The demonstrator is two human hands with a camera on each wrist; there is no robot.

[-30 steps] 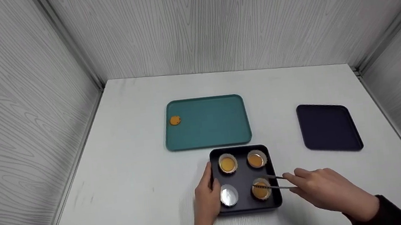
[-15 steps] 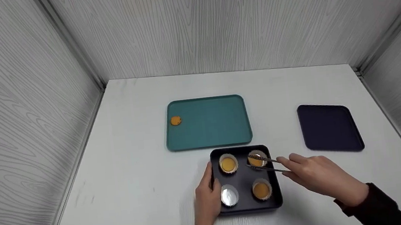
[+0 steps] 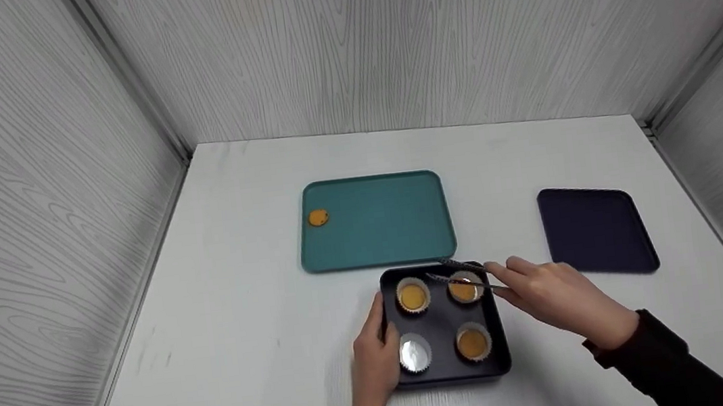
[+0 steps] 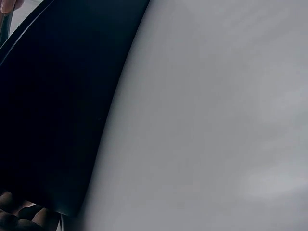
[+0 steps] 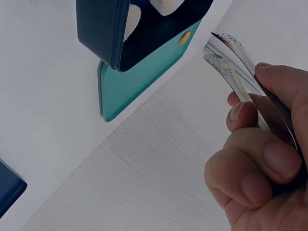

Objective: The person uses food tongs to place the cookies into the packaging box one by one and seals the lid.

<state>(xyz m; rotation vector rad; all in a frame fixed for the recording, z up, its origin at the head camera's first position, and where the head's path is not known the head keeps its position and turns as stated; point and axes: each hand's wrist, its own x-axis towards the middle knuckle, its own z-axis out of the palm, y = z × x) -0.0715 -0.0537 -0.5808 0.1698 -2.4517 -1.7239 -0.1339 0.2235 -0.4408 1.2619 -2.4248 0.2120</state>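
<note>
Silver tongs, one pair, patterned tips apart, sit in the grip of the right hand above a dark pan bearing four pale cups, three with yellow-orange rounds; the left hand grips the pan's side.

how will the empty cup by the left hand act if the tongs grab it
The empty cup is probably light, as its wall looks thin and no filling shows. Its pleated side suggests it may crumple if the tongs squeeze hard. Being shallow and flat-bottomed, it would likely slide rather than tip.
</note>
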